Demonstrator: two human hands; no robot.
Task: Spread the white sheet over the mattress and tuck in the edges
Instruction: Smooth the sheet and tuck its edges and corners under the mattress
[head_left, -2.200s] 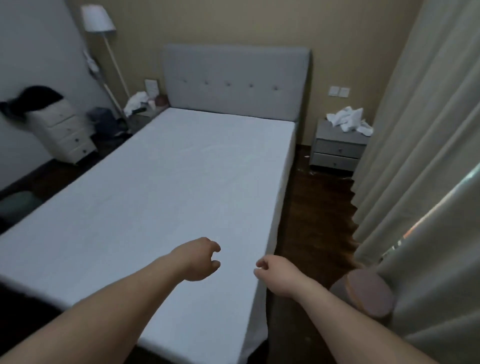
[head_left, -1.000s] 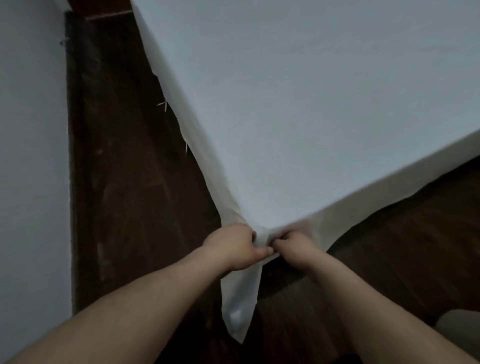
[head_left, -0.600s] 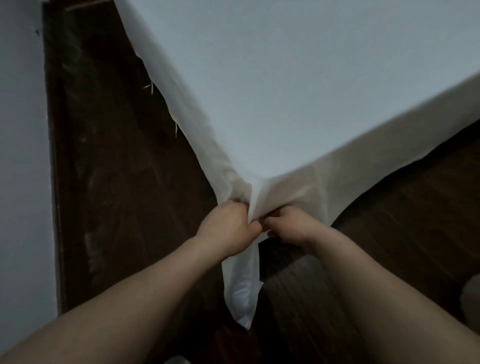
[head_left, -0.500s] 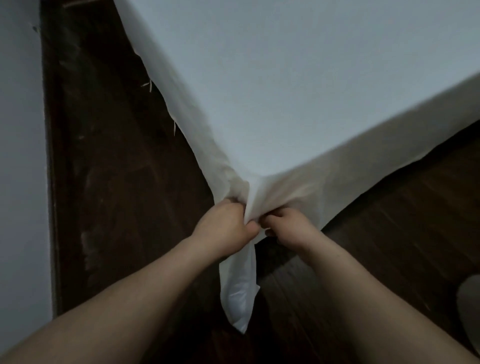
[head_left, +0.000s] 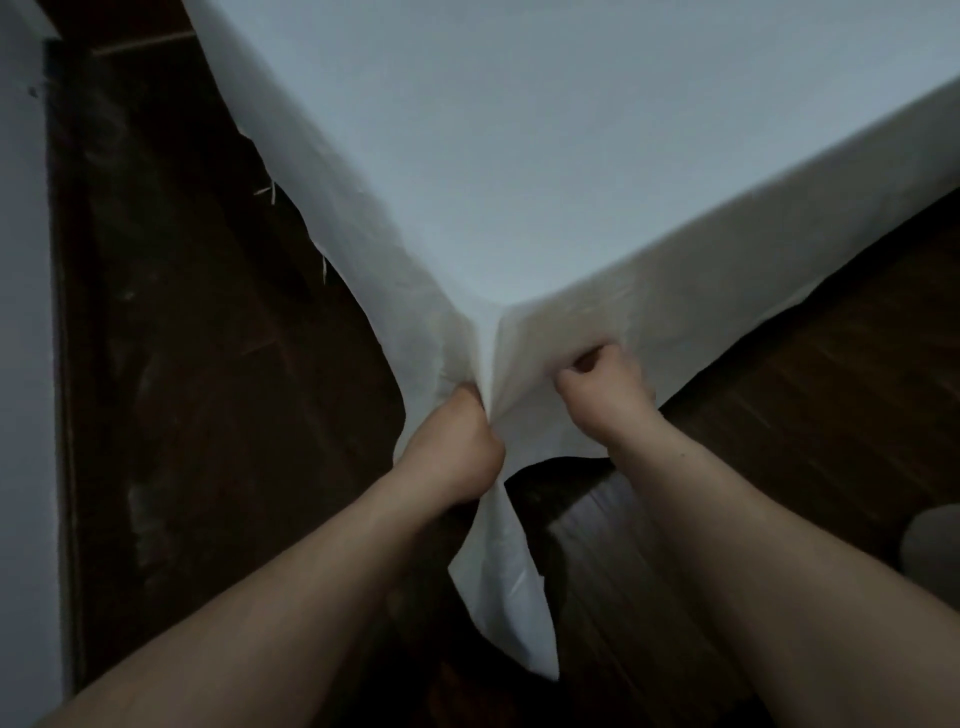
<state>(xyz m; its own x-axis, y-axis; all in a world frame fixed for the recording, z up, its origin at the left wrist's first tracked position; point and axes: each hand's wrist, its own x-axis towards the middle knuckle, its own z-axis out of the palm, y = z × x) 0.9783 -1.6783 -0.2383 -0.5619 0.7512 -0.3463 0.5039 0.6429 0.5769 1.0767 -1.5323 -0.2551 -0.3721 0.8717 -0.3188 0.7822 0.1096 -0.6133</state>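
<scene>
The white sheet (head_left: 571, 145) covers the mattress, whose near corner points toward me at the frame's middle. The sheet hangs loose down both sides of that corner, and a long flap (head_left: 506, 582) dangles toward the floor. My left hand (head_left: 452, 441) grips the bunched sheet just below the corner, on its left side. My right hand (head_left: 605, 384) grips the sheet on the right side of the corner, fingers curled into the cloth. The mattress itself is hidden under the sheet.
Dark wooden floor (head_left: 208, 415) lies on both sides of the bed corner. A pale wall (head_left: 23, 364) runs down the left edge, close to the bed. A grey rounded object (head_left: 932, 545) shows at the right edge.
From standing over the bed with both hands free, I have moved to the corner and gripped the sheet. In the last half second my right hand has shifted right, away from the left.
</scene>
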